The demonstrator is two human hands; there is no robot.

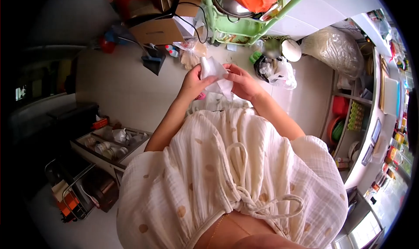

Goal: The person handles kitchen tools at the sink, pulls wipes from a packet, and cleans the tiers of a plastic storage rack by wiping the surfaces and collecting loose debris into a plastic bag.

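While left hand point(192, 83) and right hand point(245, 84) both pinch the white sheet point(211, 67) | it's right between them, neither nearer | long axis slanting, near end toward the dress point(205, 153) | sheet out before the dress | green rack point(231, 27) well beyond it

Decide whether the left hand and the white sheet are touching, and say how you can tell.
Touching. The head view shows it: the left hand grips the white sheet, its thumb lying across the surface with no gap visible.
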